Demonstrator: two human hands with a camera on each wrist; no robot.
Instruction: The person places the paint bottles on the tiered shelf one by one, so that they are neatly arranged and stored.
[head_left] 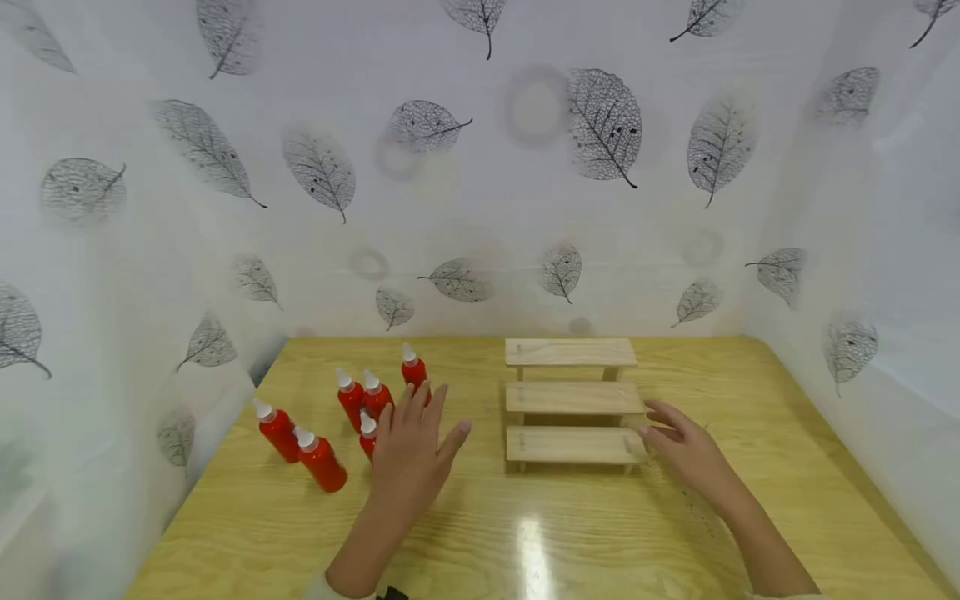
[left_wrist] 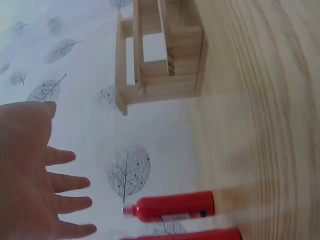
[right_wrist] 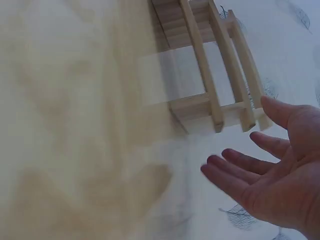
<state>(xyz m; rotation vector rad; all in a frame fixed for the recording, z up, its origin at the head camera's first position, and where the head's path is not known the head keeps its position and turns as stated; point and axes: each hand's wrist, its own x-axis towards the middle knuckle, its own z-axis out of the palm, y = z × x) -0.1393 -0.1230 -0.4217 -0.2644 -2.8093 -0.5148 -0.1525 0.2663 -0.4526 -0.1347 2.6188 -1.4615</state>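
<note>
Left hand: the left hand (head_left: 411, 446) hovers over the worktop (head_left: 525, 533) with fingers straight and spread, holding nothing; in the left wrist view its palm (left_wrist: 25, 185) faces the bottles.
Red bottles: six red bottles (head_left: 322, 461) with white nozzle caps stand upright in a loose cluster on the left part of the worktop; one (head_left: 367, 435) stands just beside the left hand's fingers and is partly hidden by them, and another (head_left: 413, 368) stands behind the fingertips. Whether the hand touches any bottle cannot be told. The left wrist view shows one bottle (left_wrist: 172, 206) near the fingertips, apart from them.
Right hand: the right hand (head_left: 686, 450) is open, fingers relaxed and slightly apart, at the right end of the stepped rack; its fingertips lie just beside the lowest step, contact uncertain. In the right wrist view the palm (right_wrist: 280, 190) faces the rack with a gap visible.
Stepped rack: a pale wooden three-tier stepped rack (head_left: 572, 400) stands right of centre on the worktop, bare, lowest step nearest the person.
Surround: white sheeting printed with grey leaves (head_left: 603, 125) encloses the worktop on three sides.
</note>
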